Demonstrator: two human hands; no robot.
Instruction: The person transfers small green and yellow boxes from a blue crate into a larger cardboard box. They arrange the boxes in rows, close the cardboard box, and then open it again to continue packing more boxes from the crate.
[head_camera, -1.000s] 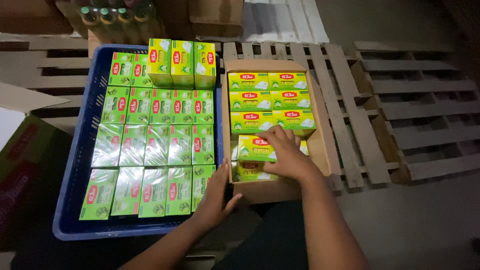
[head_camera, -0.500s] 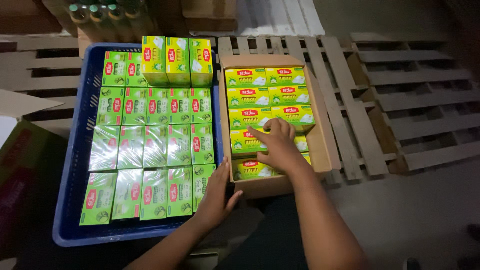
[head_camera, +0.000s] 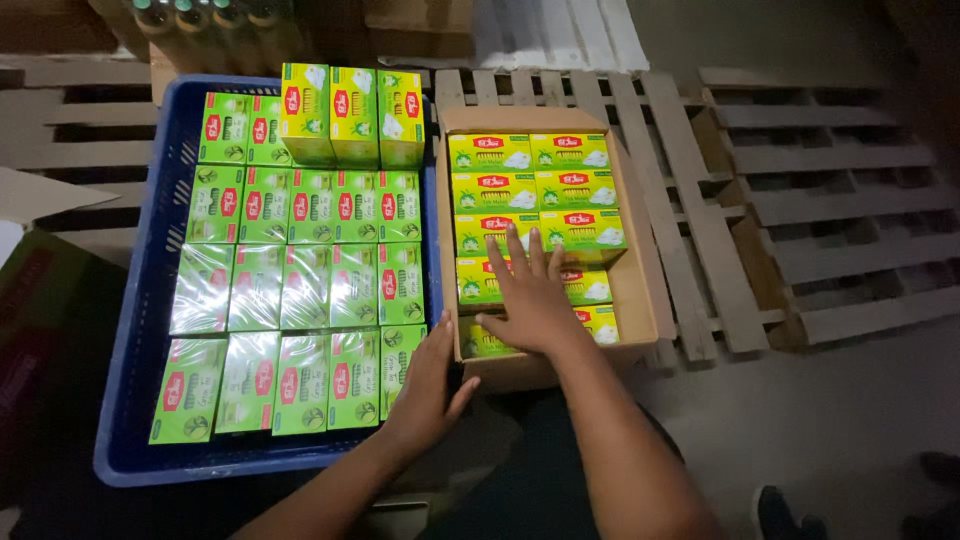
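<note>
- Hands first, nearest the camera: the left hand (head_camera: 425, 385) rests open against the near left corner of the cardboard carton (head_camera: 640, 290), gripping nothing.
- The right hand (head_camera: 528, 300) lies flat, fingers spread, on the yellow-green boxes (head_camera: 535, 190) at the carton's near end, none pinched.
- The carton looks filled from near edge to far edge in two columns, so packing there seems about done.
- Beside it, the blue crate (head_camera: 150, 330) holds green boxes (head_camera: 300, 290) in rows, with three upright boxes (head_camera: 352, 115) on top at its far edge.
- Both stand on wooden pallets (head_camera: 800, 200).
</note>
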